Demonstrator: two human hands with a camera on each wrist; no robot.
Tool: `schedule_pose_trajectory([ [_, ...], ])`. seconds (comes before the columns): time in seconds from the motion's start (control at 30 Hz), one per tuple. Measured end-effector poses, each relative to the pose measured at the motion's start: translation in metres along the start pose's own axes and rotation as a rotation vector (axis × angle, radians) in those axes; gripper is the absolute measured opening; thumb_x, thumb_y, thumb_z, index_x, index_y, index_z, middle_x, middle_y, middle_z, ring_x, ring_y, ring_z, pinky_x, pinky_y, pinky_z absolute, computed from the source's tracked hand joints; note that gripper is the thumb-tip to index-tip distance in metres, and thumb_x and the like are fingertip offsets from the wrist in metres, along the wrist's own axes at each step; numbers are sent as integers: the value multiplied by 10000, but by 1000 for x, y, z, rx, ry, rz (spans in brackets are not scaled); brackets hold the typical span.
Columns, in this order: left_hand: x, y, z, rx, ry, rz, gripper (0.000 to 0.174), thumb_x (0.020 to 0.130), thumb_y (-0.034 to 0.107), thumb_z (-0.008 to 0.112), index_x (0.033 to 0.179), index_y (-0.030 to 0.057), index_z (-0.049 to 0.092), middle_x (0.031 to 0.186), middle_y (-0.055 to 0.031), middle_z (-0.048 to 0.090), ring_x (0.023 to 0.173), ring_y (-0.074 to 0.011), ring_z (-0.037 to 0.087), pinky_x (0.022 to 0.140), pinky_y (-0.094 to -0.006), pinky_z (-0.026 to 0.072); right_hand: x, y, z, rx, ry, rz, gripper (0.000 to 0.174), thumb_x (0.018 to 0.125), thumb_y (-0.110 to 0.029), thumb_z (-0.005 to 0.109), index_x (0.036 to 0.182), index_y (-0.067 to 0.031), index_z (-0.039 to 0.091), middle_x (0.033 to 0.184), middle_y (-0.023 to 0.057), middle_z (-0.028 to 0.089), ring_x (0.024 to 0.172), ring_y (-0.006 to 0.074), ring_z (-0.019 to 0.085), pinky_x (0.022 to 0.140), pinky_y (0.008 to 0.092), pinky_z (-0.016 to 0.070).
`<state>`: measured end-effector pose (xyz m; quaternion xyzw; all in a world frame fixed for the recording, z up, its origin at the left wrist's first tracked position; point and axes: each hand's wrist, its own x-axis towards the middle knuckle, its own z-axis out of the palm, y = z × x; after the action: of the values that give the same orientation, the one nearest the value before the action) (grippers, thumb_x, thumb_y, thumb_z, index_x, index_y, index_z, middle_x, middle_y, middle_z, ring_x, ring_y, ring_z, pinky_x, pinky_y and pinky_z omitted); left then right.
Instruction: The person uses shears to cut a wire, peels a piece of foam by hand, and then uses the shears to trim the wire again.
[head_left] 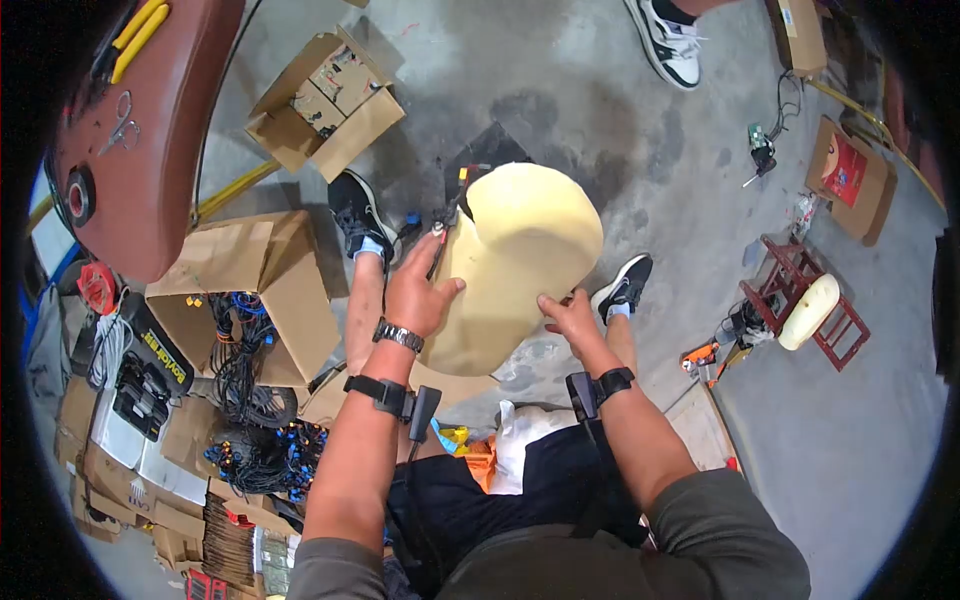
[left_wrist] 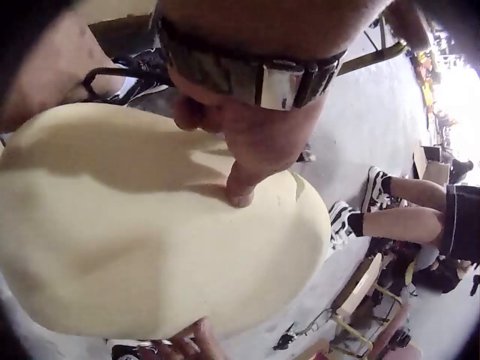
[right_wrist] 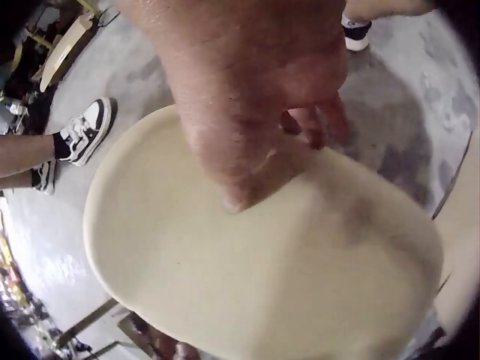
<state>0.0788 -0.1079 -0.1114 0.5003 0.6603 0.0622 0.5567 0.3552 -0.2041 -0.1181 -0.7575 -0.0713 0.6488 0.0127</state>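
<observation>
A large cream-yellow foam seat pad (head_left: 520,260), rounded at its far end, is held between both hands above the floor. My left hand (head_left: 415,295) grips its left edge, thumb on the upper face and fingers at the side. On the opposite edge my right hand (head_left: 575,320) pinches the pad between thumb and fingers. In the left wrist view the left thumb presses the pad's face (left_wrist: 150,247); the right wrist view has the right thumb on the foam (right_wrist: 225,277). The fingers beneath are partly hidden. Yellow-and-black pliers (head_left: 466,180) show beyond the pad's left side.
Open cardboard boxes (head_left: 325,105) stand on the left, one with bundled cables (head_left: 240,345). A brown padded seat (head_left: 150,130) bears scissors (head_left: 120,125). To the right, a small red stool (head_left: 845,335) holds another foam piece (head_left: 810,312). Another person's shoe (head_left: 672,50) shows ahead.
</observation>
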Motion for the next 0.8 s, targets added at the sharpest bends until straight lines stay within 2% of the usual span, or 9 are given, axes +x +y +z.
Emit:
schedule_pose_trajectory([
  [0.03, -4, 0, 2, -7, 3, 1, 650, 709, 161, 813, 1298, 24, 574, 1361, -192, 556, 1250, -333, 542, 1045, -371, 440, 0, 9, 0, -14, 85, 28, 775, 830, -376, 753, 1363, 14, 347, 1211, 170, 587, 1064, 280, 615, 765, 431, 548],
  [0.13, 2, 0, 1, -30, 74, 1, 617, 719, 135, 805, 1280, 3, 585, 1317, -195, 589, 1219, -316, 569, 1025, -361, 453, -13, 4, -12, -41, -30, 85, 866, 814, -382, 750, 1437, 10, 295, 1305, 235, 530, 1045, 321, 608, 739, 414, 543],
  [0.17, 0, 1, -1, -38, 96, -8, 604, 727, 116, 801, 1278, -6, 586, 1294, -191, 607, 1202, -299, 583, 1015, -351, 459, -15, 11, -13, -160, 82, 17, 717, 806, -353, 756, 1333, 10, 435, 1158, 194, 622, 964, 273, 637, 718, 368, 539],
  [0.27, 0, 5, -14, -115, 152, -75, 576, 737, 142, 800, 1253, -20, 602, 1202, -192, 658, 1105, -283, 640, 959, -341, 493, -21, -1, -26, -492, 109, -270, 472, 816, -270, 737, 1160, 0, 558, 963, 156, 661, 850, 243, 657, 694, 351, 523],
  [0.37, 0, 14, -31, -116, 109, -138, 675, 700, 232, 830, 1285, 6, 581, 1216, -207, 646, 1110, -322, 636, 957, -372, 499, -55, -89, -2, -564, 59, -608, 272, 822, -173, 707, 1006, -7, 596, 813, 142, 636, 772, 262, 650, 685, 368, 507],
  [0.5, 6, 20, -24, 81, -149, -168, 773, 638, 277, 848, 1322, 69, 556, 1262, -167, 624, 1125, -336, 613, 945, -412, 493, -36, -130, 33, -636, -56, -784, 230, 794, -111, 716, 947, -30, 565, 801, 151, 613, 755, 335, 623, 684, 419, 492],
  [0.6, 4, 6, -7, 105, -25, -69, 728, 637, 256, 845, 1282, 62, 569, 1286, -145, 604, 1118, -336, 609, 930, -416, 495, -24, -127, 43, -705, 7, -827, 234, 808, -73, 712, 952, 4, 545, 818, 144, 622, 756, 273, 636, 693, 376, 504],
  [0.7, -1, -5, 8, 53, 57, 16, 679, 661, 222, 823, 1266, 64, 557, 1274, -131, 594, 1079, -347, 614, 878, -436, 510, -16, -123, 50, -694, 88, -873, 273, 748, -98, 751, 895, -35, 530, 795, 149, 602, 763, 370, 611, 677, 449, 479],
  [0.8, 6, -11, 23, 89, 125, -5, 653, 668, 228, 818, 1248, 78, 557, 1254, -124, 593, 1034, -358, 625, 836, -458, 520, 6, -129, 60, -761, 106, -777, 296, 725, -103, 774, 884, -41, 532, 803, 156, 611, 775, 365, 619, 690, 449, 482],
])
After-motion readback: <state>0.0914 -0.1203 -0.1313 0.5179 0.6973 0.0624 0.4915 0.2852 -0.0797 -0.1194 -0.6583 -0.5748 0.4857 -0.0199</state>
